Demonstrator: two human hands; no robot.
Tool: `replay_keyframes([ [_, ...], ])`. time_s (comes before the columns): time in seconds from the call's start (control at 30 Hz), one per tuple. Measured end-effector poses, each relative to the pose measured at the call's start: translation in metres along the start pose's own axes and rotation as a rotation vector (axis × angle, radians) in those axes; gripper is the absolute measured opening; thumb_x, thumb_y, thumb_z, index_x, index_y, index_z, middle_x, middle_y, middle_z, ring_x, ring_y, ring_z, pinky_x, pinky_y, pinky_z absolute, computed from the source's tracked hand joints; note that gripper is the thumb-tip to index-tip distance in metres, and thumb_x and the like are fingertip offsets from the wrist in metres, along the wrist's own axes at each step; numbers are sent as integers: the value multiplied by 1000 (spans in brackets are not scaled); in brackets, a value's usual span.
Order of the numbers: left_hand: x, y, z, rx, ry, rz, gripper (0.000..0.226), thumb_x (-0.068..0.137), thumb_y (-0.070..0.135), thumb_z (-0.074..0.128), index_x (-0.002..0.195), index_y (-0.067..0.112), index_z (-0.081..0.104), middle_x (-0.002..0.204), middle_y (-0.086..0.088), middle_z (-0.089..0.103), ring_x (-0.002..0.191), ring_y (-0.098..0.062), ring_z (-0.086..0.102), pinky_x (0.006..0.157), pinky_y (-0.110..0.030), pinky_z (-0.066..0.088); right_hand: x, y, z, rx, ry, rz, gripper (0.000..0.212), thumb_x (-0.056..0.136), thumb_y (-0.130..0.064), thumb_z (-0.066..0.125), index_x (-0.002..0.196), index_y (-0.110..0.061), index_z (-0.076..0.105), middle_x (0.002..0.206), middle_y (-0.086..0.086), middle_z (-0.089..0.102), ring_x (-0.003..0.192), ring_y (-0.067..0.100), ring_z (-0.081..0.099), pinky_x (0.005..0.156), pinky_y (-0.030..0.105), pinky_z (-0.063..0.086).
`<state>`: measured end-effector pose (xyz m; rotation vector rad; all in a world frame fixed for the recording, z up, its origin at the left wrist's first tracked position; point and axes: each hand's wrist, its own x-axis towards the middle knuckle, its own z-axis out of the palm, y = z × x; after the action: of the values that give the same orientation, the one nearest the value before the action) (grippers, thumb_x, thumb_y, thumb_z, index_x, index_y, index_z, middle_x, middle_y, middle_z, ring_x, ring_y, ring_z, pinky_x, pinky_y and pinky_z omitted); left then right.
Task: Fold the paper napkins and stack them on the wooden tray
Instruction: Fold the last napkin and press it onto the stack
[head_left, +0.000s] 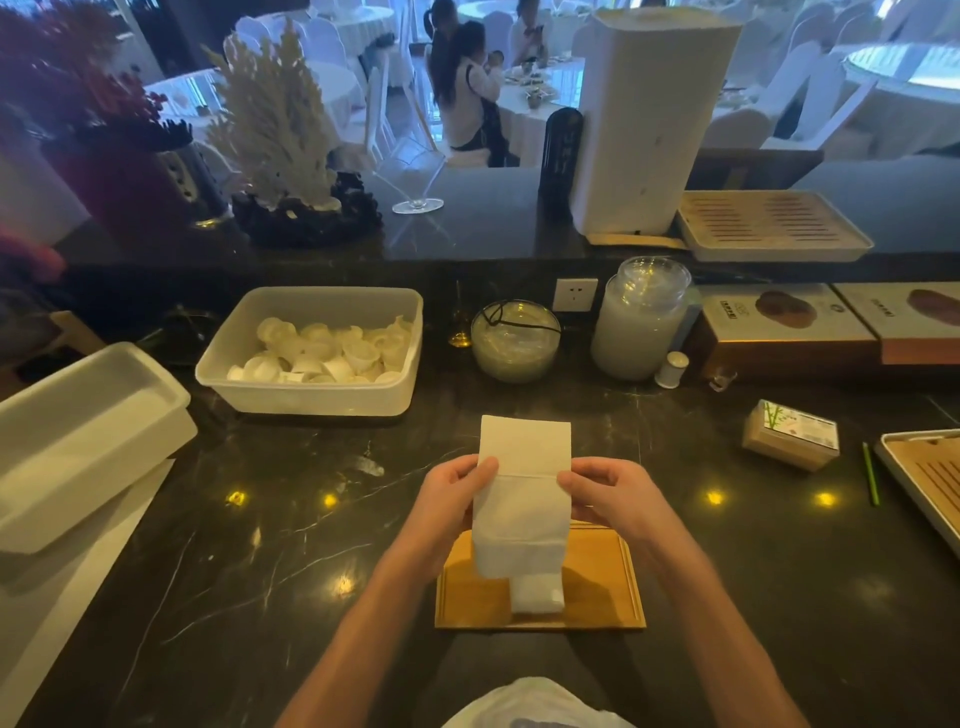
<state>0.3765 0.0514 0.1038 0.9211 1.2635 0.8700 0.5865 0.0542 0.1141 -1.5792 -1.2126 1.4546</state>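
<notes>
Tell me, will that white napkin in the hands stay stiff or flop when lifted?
Probably floppy: the napkin bends at its creases and hangs below the left hand and right hand pinching its sides. Likely very light, since two pinches alone carry it. Thin, so it might tear easily.

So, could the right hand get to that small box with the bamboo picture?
Probably yes: only bare counter lies between the right hand and the box, but it pinches the napkin now.
</notes>
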Motion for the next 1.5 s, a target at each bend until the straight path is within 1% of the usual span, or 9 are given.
replay_keyframes([
  [0.2, -2, 1, -3, 19, -25, 13, 27, 101, 33, 56, 116, 17, 72, 110, 2, 78, 102, -16, 76, 81, -35, 64, 2, 3, -3, 33, -16, -3, 11, 94, -26, 69, 94, -35, 75, 91, -19, 79, 85, -1, 75, 58, 13, 56],
  [0.33, -2, 3, 1, -12, 51, 13, 24, 101, 31, 55, 115, 19, 71, 113, 1, 77, 105, -16, 75, 88, -43, 63, 3, 3, -1, 62, -54, 11, 8, 93, -35, 69, 98, -36, 75, 93, -19, 79, 86, -1, 75, 58, 13, 57],
  [0.47, -4, 8, 2, -59, 24, 1, 29, 100, 34, 56, 123, 20, 66, 122, -2, 73, 112, -21, 72, 95, -50, 60, 4, 8, 2, 59, -57, 8, 11, 93, -30, 69, 104, -31, 73, 93, -20, 78, 87, -2, 74, 59, 13, 57],
  [0.67, -8, 3, -3, 39, -260, 2, 60, 90, 19, 75, 127, 55, 45, 126, 17, 67, 117, -12, 68, 86, -37, 63, 5, 6, 0, 103, -22, 2, 11, 95, -29, 68, 103, -33, 73, 94, -20, 78, 88, -4, 73, 57, 12, 56],
  [0.83, -5, -3, -1, 53, -158, 9, 59, 92, 11, 71, 117, 59, 46, 131, 11, 63, 119, -15, 65, 84, -34, 64, 2, 5, -5, 86, -176, 16, 24, 92, -31, 70, 109, -48, 66, 103, -22, 77, 95, -2, 73, 63, 19, 60],
  [0.97, -4, -4, -4, 75, -114, 26, 54, 94, 14, 70, 117, 58, 47, 128, 13, 66, 115, -12, 68, 78, -29, 64, 2, 8, -8, -24, -249, 24, 48, 91, -21, 74, 122, -52, 55, 103, -18, 77, 98, 1, 73, 66, 20, 60],
  [1.07, -6, -2, -2, 42, -89, 12, 35, 96, 31, 65, 119, 54, 51, 124, 17, 68, 110, -8, 71, 75, -28, 64, 2, 12, -8, -66, -243, 12, 54, 91, -20, 73, 131, -47, 50, 102, -13, 78, 99, 5, 73, 71, 22, 61],
  [1.23, -6, 2, 0, 46, -42, 12, 23, 103, 35, 50, 123, 33, 60, 128, 4, 69, 119, -17, 67, 95, -42, 60, 2, 13, -8, 32, -233, 23, 32, 94, -32, 67, 120, -50, 60, 109, -20, 76, 102, 2, 72, 73, 23, 61],
  [1.5, -9, 6, 0, 74, -104, -9, 35, 104, 35, 46, 126, 15, 64, 124, -5, 72, 115, -20, 71, 96, -45, 59, 5, 17, 1, 149, -98, 26, 23, 96, -38, 63, 119, -39, 67, 108, -17, 77, 101, 3, 73, 72, 24, 62],
])
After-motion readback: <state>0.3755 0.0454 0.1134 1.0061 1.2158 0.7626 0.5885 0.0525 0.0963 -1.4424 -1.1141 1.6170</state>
